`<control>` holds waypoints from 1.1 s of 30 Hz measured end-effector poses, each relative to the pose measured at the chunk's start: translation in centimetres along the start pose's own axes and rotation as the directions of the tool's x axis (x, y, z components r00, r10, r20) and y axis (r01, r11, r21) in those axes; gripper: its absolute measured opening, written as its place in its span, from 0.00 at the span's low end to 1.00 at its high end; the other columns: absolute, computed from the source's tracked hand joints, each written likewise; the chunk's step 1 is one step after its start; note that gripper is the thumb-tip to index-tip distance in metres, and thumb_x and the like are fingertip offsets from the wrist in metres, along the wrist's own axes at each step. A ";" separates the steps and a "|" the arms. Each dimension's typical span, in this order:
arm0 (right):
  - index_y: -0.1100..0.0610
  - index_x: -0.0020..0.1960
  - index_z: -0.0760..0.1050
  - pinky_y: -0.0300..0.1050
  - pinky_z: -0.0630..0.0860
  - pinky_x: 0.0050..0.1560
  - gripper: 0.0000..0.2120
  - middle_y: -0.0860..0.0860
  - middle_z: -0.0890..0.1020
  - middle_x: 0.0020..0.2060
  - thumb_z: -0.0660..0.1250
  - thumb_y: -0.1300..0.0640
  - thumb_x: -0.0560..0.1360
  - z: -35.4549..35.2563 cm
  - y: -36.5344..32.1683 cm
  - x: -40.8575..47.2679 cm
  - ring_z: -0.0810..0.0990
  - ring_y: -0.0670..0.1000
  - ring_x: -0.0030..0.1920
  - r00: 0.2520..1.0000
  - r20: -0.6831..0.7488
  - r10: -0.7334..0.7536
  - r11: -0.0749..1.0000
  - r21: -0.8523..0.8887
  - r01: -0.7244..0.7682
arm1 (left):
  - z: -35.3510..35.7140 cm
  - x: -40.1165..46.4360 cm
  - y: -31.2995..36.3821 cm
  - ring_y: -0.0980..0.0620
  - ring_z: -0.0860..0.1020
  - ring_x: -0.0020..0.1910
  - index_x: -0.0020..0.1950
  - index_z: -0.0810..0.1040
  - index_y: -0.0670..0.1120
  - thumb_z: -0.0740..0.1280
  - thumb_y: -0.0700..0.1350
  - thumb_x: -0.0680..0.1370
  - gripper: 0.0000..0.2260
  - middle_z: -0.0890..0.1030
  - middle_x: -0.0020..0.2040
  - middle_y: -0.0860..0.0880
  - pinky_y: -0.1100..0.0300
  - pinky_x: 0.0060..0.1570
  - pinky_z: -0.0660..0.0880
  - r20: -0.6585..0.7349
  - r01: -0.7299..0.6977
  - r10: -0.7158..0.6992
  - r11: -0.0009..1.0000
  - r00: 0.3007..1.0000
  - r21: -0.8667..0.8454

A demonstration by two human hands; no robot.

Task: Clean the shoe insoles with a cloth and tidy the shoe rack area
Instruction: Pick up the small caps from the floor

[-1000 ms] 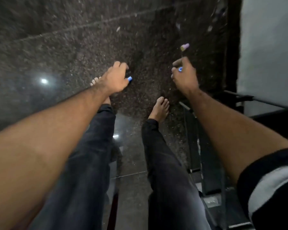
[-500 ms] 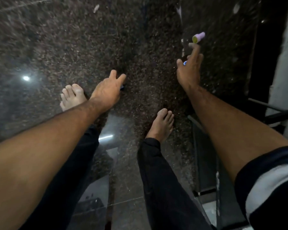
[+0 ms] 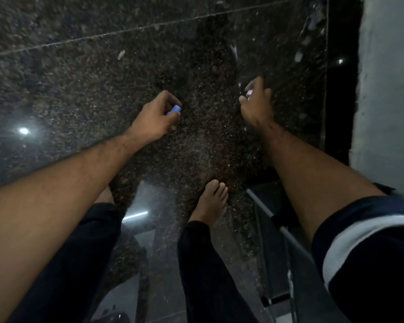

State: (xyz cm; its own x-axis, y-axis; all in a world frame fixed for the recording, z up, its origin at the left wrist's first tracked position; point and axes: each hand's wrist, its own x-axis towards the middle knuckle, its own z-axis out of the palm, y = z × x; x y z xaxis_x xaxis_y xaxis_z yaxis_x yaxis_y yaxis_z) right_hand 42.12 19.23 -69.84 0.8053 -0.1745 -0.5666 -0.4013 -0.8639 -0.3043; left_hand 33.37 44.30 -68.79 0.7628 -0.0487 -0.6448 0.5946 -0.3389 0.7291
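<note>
I look down at a dark speckled granite floor (image 3: 79,89). My left hand (image 3: 155,117) reaches down over it, its fingers curled round a small blue cylindrical piece (image 3: 174,110). My right hand (image 3: 257,103) is at about the same height to the right, its fingers curled round a small pink and blue piece (image 3: 249,93) that is mostly hidden in the grip. No insole or cloth is in view.
My bare right foot (image 3: 210,201) stands on the floor between my arms. A dark metal shoe rack frame (image 3: 275,220) sits at the lower right. A pale wall (image 3: 387,89) runs along the right edge. Small light scraps (image 3: 121,54) lie on the floor farther away.
The pink piece lay on the floor beyond my right fingertips; now my right hand holds it. My left hand has curled tighter round the blue piece. My left foot is hidden under my arm.
</note>
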 end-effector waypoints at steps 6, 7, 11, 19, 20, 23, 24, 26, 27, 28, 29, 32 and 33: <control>0.61 0.55 0.74 0.44 0.72 0.53 0.08 0.57 0.80 0.50 0.69 0.60 0.78 -0.1 -1.1 -5.6 0.79 0.55 0.51 0.981 0.193 -0.029 0.994 0.106 0.009 | -0.1 -3.3 2.7 0.48 0.83 0.38 0.50 0.73 0.53 0.65 0.43 0.82 0.04 0.82 0.43 0.48 0.53 0.35 0.77 0.013 0.100 -0.099 0.992 0.995 -0.080; 0.61 0.54 0.74 0.41 0.72 0.50 0.08 0.55 0.79 0.47 0.69 0.59 0.79 -0.4 -1.7 -7.5 0.78 0.51 0.47 0.974 0.224 -0.028 0.985 0.175 -0.012 | -0.4 -4.5 3.5 0.49 0.82 0.38 0.49 0.73 0.55 0.65 0.44 0.82 0.06 0.82 0.42 0.49 0.54 0.34 0.76 0.014 0.110 -0.109 0.991 0.994 -0.082; 0.53 0.46 0.71 0.36 0.69 0.37 0.08 0.49 0.76 0.38 0.66 0.52 0.82 -3.9 -5.2 -16.1 0.72 0.44 0.36 0.952 0.296 0.079 0.841 0.492 -0.223 | -3.2 -10.3 7.9 0.51 0.82 0.37 0.52 0.75 0.54 0.66 0.41 0.82 0.07 0.82 0.44 0.47 0.55 0.34 0.75 0.097 0.116 -0.113 0.993 0.989 -0.027; 0.51 0.66 0.70 0.37 0.74 0.35 0.18 0.53 0.80 0.49 0.71 0.53 0.79 -21.6 -14.7 -30.8 0.78 0.45 0.39 0.944 0.305 0.126 0.617 0.721 -0.316 | -12.9 -22.1 24.0 0.51 0.82 0.35 0.52 0.76 0.53 0.67 0.39 0.81 0.09 0.82 0.44 0.44 0.56 0.31 0.75 0.150 0.031 -0.038 0.998 0.988 0.049; 0.55 0.65 0.72 0.36 0.73 0.34 0.19 0.52 0.80 0.47 0.73 0.54 0.78 -24.3 -16.0 -32.5 0.77 0.44 0.38 0.952 0.281 0.122 0.605 0.739 -0.295 | -13.8 -23.5 26.6 0.54 0.82 0.34 0.51 0.76 0.54 0.68 0.38 0.81 0.10 0.82 0.44 0.44 0.57 0.31 0.76 0.169 -0.006 -0.005 0.998 0.986 0.064; 0.62 0.58 0.81 0.33 0.72 0.34 0.15 0.45 0.82 0.38 0.77 0.57 0.75 -31.4 -18.4 -38.1 0.77 0.39 0.34 0.985 0.159 0.074 0.624 0.762 -0.170 | -15.8 -27.9 34.6 0.56 0.83 0.33 0.52 0.76 0.53 0.69 0.37 0.79 0.11 0.83 0.45 0.41 0.60 0.33 0.79 0.234 -0.112 0.089 0.990 0.968 0.087; 0.62 0.56 0.82 0.32 0.73 0.36 0.14 0.44 0.82 0.38 0.77 0.58 0.74 -33.6 -18.9 -40.1 0.78 0.38 0.34 0.992 0.115 0.059 0.628 0.768 -0.127 | -16.1 -29.5 37.3 0.55 0.84 0.35 0.53 0.77 0.51 0.70 0.36 0.79 0.10 0.83 0.46 0.40 0.60 0.35 0.80 0.257 -0.143 0.118 0.987 0.959 0.079; 0.62 0.56 0.83 0.30 0.73 0.37 0.13 0.43 0.83 0.38 0.77 0.58 0.74 -37.2 -19.5 -44.5 0.79 0.36 0.35 0.998 0.047 0.053 0.618 0.783 -0.069 | -16.2 -32.8 41.9 0.51 0.85 0.39 0.56 0.78 0.45 0.72 0.38 0.78 0.09 0.83 0.48 0.41 0.60 0.40 0.82 0.333 -0.205 0.166 0.975 0.928 0.085; 0.62 0.56 0.83 0.30 0.73 0.37 0.13 0.43 0.83 0.39 0.77 0.58 0.75 -38.9 -19.6 -47.2 0.79 0.36 0.35 0.998 0.003 0.063 0.607 0.793 -0.041 | -16.0 -34.7 44.2 0.50 0.86 0.43 0.57 0.78 0.44 0.73 0.40 0.77 0.10 0.84 0.49 0.43 0.60 0.43 0.83 0.382 -0.251 0.194 0.963 0.903 0.103; 0.62 0.57 0.83 0.31 0.73 0.36 0.12 0.44 0.83 0.38 0.76 0.58 0.75 -40.0 -20.0 -48.9 0.79 0.37 0.34 0.997 -0.019 0.068 0.594 0.804 -0.025 | -16.1 -36.0 45.7 0.49 0.86 0.46 0.57 0.79 0.45 0.74 0.43 0.76 0.11 0.84 0.50 0.44 0.58 0.46 0.82 0.408 -0.282 0.217 0.954 0.887 0.104; 0.62 0.56 0.83 0.33 0.73 0.35 0.11 0.44 0.82 0.37 0.75 0.58 0.76 -40.9 -20.0 -50.6 0.78 0.38 0.34 0.996 -0.047 0.074 0.578 0.816 -0.005 | -15.9 -37.1 47.2 0.46 0.85 0.49 0.56 0.80 0.47 0.76 0.46 0.75 0.12 0.85 0.50 0.44 0.55 0.49 0.82 0.425 -0.310 0.248 0.947 0.871 0.083; 0.64 0.56 0.83 0.33 0.74 0.36 0.09 0.48 0.83 0.37 0.72 0.59 0.79 -44.0 -18.4 -56.9 0.78 0.40 0.36 0.975 -0.155 0.156 0.479 0.876 0.063 | -13.8 -42.0 51.5 0.44 0.85 0.51 0.54 0.81 0.49 0.76 0.46 0.75 0.10 0.86 0.51 0.44 0.52 0.51 0.81 0.517 -0.407 0.324 0.912 0.793 0.052; 0.65 0.55 0.83 0.32 0.74 0.37 0.09 0.47 0.83 0.38 0.71 0.60 0.80 -44.8 -17.6 -58.9 0.78 0.39 0.37 0.964 -0.183 0.190 0.450 0.890 0.080 | -12.6 -43.6 52.7 0.45 0.85 0.50 0.54 0.81 0.49 0.75 0.43 0.76 0.08 0.86 0.50 0.44 0.53 0.50 0.81 0.544 -0.443 0.352 0.896 0.762 0.040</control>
State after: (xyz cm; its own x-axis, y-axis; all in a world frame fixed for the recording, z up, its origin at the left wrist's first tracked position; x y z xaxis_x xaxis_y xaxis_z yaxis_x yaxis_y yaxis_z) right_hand 21.29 23.52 3.15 0.7803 -0.4196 -0.4639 -0.5038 0.0178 -0.8636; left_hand 34.68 40.38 0.61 0.6523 -0.6675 -0.3591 0.1843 -0.3199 0.9294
